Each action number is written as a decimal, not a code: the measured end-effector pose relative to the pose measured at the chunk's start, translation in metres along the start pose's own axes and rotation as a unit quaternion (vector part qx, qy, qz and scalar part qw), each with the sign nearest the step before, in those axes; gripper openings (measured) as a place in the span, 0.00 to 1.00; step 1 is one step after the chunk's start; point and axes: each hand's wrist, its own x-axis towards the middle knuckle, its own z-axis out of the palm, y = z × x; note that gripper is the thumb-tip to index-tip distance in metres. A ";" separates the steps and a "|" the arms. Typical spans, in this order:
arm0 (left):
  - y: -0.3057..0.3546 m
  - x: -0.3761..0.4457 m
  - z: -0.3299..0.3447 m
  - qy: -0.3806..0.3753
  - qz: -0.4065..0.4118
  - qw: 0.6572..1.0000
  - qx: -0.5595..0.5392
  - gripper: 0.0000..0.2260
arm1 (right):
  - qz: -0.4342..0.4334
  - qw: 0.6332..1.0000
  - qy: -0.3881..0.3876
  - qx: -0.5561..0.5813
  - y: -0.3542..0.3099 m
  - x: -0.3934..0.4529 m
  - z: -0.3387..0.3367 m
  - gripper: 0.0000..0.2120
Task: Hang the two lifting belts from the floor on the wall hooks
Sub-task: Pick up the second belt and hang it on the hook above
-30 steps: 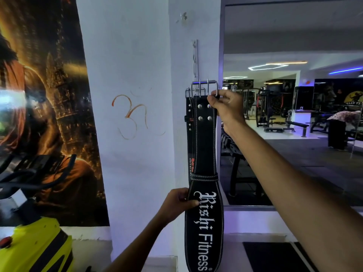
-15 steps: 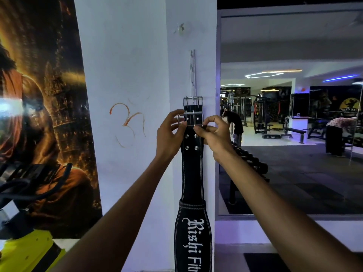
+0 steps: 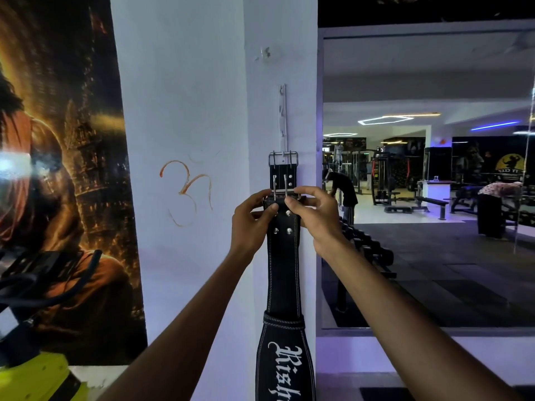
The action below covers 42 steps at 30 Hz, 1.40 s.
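Note:
A white hook strip (image 3: 283, 120) runs vertically on the white pillar. One black belt hangs from its lowest hook by a metal buckle (image 3: 283, 159). In front of it a second black lifting belt (image 3: 282, 273) with white lettering hangs down. My left hand (image 3: 252, 218) and my right hand (image 3: 314, 212) both pinch this second belt's buckle end, just below the first buckle. Its two metal prongs (image 3: 280, 185) stick up between my fingers, apart from the hooks above.
A large dark poster (image 3: 63, 180) covers the wall to the left. A yellow and black machine (image 3: 34, 374) stands at the lower left. A mirror (image 3: 428, 180) on the right shows gym equipment, a dumbbell rack (image 3: 364, 247) and people.
My left hand rose from the belt's wide part to the buckle. The second belt's buckle, held level with the first, now sits lower, with its prongs pointing up.

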 end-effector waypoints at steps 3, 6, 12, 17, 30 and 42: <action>0.005 -0.001 0.005 0.013 -0.002 1.000 -0.008 0.12 | -0.021 0.999 -0.004 -0.037 -0.004 0.003 -0.004 0.14; 0.009 -0.002 0.013 0.011 0.010 1.000 -0.005 0.12 | -0.043 0.996 -0.057 -0.061 -0.009 0.009 -0.014 0.11; 0.017 0.002 0.035 -0.008 -0.002 1.000 -0.022 0.24 | -0.055 0.996 -0.050 -0.057 -0.013 0.023 -0.034 0.12; 0.020 0.014 0.050 0.002 0.019 1.000 0.017 0.23 | -0.126 0.989 -0.054 -0.052 -0.008 0.042 -0.049 0.11; -0.023 0.072 0.043 0.010 0.026 0.999 0.047 0.14 | -0.122 0.990 -0.056 -0.036 0.032 0.111 -0.033 0.04; -0.102 0.234 0.050 0.006 0.103 0.994 -0.040 0.08 | -0.232 0.966 -0.011 -0.116 0.047 0.253 0.030 0.03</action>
